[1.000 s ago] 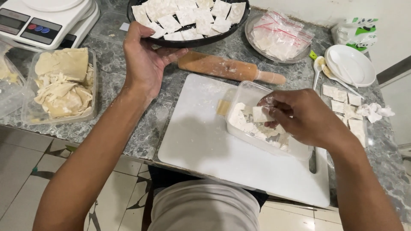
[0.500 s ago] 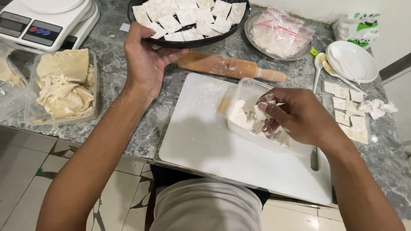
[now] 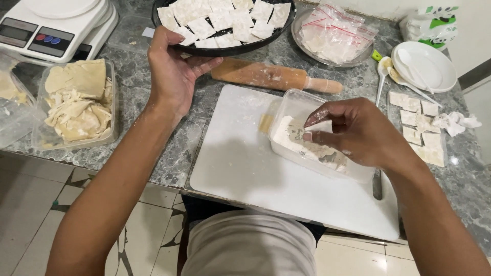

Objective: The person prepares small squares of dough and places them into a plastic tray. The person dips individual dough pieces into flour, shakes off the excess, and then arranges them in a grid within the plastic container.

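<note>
My left hand [image 3: 174,76] reaches to the back and grips the near rim of a black round tray [image 3: 230,50] filled with several floured dough squares [image 3: 220,18]. My right hand [image 3: 358,134] hovers over a clear plastic tub [image 3: 286,110] of white flour that stands on a white cutting board [image 3: 240,168]. Its floury thumb and fingertips are pinched together just above the flour. I can see nothing held between them. Part of the tub's contents is hidden under this hand.
A wooden rolling pin [image 3: 271,76] lies between tray and board. At the left are a white kitchen scale [image 3: 56,28] and a clear tub of dough scraps [image 3: 76,102]. At the right are a dish of plastic bags [image 3: 332,36], a white plate with spoons [image 3: 424,64], flat dough squares [image 3: 417,128] and crumpled tissue [image 3: 455,121].
My right hand has lifted out of the flour tub and shifted slightly left, fingers now pinched above the flour. My left hand has stayed on the black tray's rim.
</note>
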